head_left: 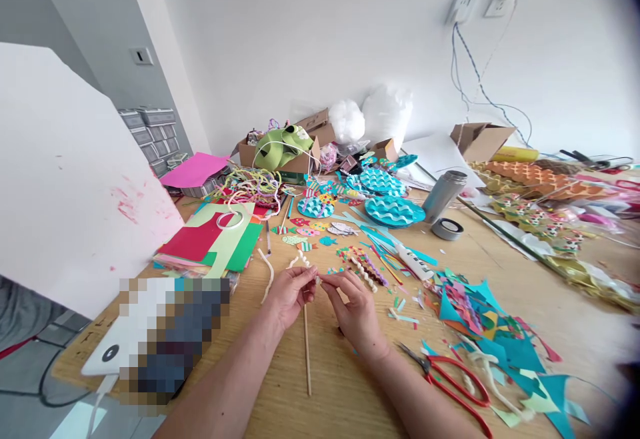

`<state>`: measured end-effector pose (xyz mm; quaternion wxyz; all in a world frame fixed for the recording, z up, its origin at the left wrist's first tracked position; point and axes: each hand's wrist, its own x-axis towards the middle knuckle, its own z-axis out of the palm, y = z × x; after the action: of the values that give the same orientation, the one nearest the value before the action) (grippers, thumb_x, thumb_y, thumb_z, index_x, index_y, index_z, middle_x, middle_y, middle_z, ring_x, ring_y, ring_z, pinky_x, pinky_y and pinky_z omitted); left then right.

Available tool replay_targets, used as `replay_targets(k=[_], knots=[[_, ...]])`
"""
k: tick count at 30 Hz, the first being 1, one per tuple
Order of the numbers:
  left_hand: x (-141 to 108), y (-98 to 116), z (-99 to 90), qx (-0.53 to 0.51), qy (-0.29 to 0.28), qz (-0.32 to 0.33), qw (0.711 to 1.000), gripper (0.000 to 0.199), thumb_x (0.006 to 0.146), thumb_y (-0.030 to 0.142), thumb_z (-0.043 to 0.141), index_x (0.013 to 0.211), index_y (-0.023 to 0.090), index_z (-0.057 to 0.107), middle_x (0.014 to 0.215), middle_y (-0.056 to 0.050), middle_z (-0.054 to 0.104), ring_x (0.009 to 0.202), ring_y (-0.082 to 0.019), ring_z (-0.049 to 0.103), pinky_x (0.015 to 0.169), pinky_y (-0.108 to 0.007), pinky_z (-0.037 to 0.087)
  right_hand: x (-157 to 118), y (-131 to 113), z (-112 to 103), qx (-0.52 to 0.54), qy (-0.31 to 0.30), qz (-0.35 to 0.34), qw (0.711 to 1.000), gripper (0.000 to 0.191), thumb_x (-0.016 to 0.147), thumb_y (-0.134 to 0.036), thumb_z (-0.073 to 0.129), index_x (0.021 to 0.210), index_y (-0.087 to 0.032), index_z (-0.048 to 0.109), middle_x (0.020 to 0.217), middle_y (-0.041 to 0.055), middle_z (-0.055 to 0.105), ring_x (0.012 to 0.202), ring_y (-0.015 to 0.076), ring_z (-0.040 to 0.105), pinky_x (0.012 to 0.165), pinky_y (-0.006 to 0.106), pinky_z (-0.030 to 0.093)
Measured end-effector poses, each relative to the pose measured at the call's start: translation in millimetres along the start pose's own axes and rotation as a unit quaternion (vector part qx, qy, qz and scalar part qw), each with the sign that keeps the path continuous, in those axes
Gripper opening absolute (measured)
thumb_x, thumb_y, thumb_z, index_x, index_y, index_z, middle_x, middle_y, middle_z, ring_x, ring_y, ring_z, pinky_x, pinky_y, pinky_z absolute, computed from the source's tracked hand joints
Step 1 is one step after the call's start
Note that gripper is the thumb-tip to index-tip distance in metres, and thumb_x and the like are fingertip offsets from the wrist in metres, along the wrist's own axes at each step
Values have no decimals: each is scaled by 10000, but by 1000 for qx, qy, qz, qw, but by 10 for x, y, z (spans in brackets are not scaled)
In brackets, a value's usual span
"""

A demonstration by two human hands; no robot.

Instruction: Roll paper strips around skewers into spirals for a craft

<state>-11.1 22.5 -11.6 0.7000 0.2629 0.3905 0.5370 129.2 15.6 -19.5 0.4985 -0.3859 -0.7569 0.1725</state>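
My left hand point(295, 294) and my right hand point(353, 304) meet near the middle of the wooden table point(280, 386). The left one is closed around a thin wooden stick point(307, 352), which points down toward me. White fuzzy yarn point(304, 259) curls up from behind the left fingers. Thumb and fingers of the right hand pinch at the same spot, but what lies between them is too small to make out. Another strand of white yarn point(269, 276) lies left of the hands. Beyond them are colourful paper fish point(306, 232).
Red-handled scissors point(457, 379) and paper scraps point(515, 352) lie at the right front. A metal flask point(445, 196) stands behind, near blue wavy discs point(395, 211). Coloured sheets point(187, 244) and a white power bank point(125, 332) are at left.
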Motion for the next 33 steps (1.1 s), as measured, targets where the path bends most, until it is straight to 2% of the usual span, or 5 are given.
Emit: replay_targets(k=[7, 17, 25, 28, 33], knots=[[-28, -16, 47, 11, 8, -4, 1000, 256, 558, 297, 776, 595, 116, 598, 497, 29, 529, 428, -38, 452, 391, -160, 301, -5, 4, -11, -37, -33, -59, 997, 165, 853, -144, 498, 943, -214, 617, 816, 50, 618, 773, 177, 539, 721, 316, 444], [-30, -17, 43, 27, 3, 11, 1000, 258, 567, 317, 764, 634, 125, 605, 533, 30, 529, 445, -43, 453, 404, -165, 320, 0, -49, -39, -33, -64, -50, 996, 173, 879, -189, 442, 915, -210, 610, 847, 75, 607, 800, 193, 536, 741, 347, 440], [-98, 21, 45, 206, -76, 15, 975, 265, 678, 389, 651, 675, 141, 556, 682, -54, 652, 436, -65, 484, 344, -162, 292, 105, 18, -85, 144, 22, 177, 973, 225, 830, -352, 519, 883, -163, 630, 766, 54, 625, 710, 169, 566, 641, 280, 447], [-143, 15, 69, 248, -132, -16, 960, 271, 681, 404, 638, 672, 149, 547, 635, -46, 654, 394, -64, 467, 336, -169, 279, 146, 30, -116, 244, -19, 245, 938, 304, 804, -429, 527, 824, -152, 651, 705, 33, 613, 641, 151, 553, 582, 257, 438], [-169, 20, 85, 277, -136, -26, 951, 294, 672, 432, 647, 695, 148, 576, 590, -24, 632, 388, -62, 466, 350, -165, 293, 159, 27, -139, 323, -79, 288, 898, 319, 743, -466, 584, 665, -158, 622, 582, -12, 565, 501, 112, 482, 483, 233, 387]])
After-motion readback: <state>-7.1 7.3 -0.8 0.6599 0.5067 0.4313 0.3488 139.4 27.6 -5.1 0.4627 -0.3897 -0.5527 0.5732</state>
